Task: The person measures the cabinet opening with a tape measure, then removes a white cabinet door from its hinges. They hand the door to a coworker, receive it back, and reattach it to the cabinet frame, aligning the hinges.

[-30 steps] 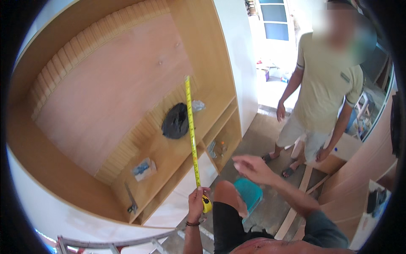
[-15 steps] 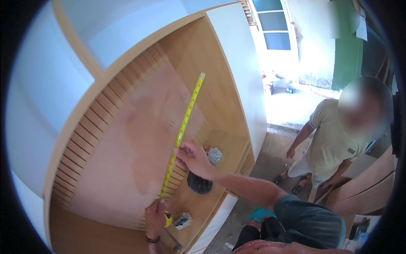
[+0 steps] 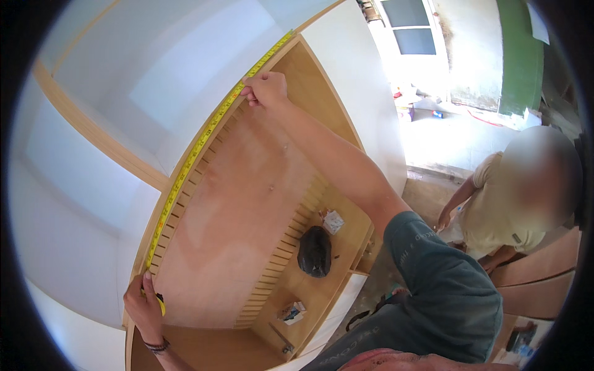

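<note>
A yellow tape measure (image 3: 198,148) is stretched along the top edge of a wooden wall niche (image 3: 241,210) with slatted borders. My right hand (image 3: 266,89) pinches the tape against the upper edge, near the niche's right corner. My left hand (image 3: 143,306) grips the tape measure's case at the lower left corner of the niche. The blade runs on past my right hand to the corner.
On the niche's shelf lie a black bag (image 3: 314,250), a small box (image 3: 334,221) and another small packet (image 3: 292,312). White panels (image 3: 111,111) surround the niche. Another person (image 3: 507,204) in a pale shirt stands at the right, near a bright doorway.
My view has swung upward. The tape went from lying down across the niche's back panel to following its top edge; my right hand rose to the upper corner, my left stayed on the case.
</note>
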`<control>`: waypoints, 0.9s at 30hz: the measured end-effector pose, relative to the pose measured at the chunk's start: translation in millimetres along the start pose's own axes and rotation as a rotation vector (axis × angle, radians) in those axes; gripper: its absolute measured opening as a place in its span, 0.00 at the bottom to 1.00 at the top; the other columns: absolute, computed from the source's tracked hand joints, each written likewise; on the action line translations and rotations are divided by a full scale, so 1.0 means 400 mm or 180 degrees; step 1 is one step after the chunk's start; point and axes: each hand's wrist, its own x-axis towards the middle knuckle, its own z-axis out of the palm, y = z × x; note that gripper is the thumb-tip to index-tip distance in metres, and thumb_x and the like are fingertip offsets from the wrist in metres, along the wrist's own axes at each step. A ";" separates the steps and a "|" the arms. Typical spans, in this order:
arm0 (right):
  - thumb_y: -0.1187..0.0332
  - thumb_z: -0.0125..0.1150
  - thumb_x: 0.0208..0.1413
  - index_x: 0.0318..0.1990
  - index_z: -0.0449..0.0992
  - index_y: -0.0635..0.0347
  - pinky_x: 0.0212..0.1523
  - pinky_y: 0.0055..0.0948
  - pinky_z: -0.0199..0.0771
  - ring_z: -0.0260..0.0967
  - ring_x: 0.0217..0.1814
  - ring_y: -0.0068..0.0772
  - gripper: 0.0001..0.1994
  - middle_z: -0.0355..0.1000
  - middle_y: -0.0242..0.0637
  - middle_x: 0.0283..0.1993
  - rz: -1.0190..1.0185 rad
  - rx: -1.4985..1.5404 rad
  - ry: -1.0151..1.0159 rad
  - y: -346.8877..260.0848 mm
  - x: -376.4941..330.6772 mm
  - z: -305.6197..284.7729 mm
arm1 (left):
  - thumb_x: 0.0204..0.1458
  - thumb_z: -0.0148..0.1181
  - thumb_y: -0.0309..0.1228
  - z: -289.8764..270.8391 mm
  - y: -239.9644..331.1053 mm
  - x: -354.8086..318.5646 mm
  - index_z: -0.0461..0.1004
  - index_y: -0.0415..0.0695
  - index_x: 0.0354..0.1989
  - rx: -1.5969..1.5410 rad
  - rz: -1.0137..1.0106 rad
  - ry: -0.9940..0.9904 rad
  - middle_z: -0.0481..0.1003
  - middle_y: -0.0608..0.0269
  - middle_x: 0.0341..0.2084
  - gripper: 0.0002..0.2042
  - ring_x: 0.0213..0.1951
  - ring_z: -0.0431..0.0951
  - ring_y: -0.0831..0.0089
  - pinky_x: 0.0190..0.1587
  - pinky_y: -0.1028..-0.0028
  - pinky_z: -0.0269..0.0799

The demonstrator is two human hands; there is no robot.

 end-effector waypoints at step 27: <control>0.62 0.65 0.54 0.25 0.73 0.56 0.18 0.19 0.58 0.58 0.19 0.15 0.12 0.67 0.26 0.21 -0.0246 -0.1459 -0.0516 0.036 0.098 -0.016 | 0.64 0.50 0.44 0.031 -0.014 0.089 0.81 0.44 0.30 0.1080 -0.0426 -0.0291 0.75 0.51 0.17 0.19 0.23 0.76 0.50 0.26 0.57 0.71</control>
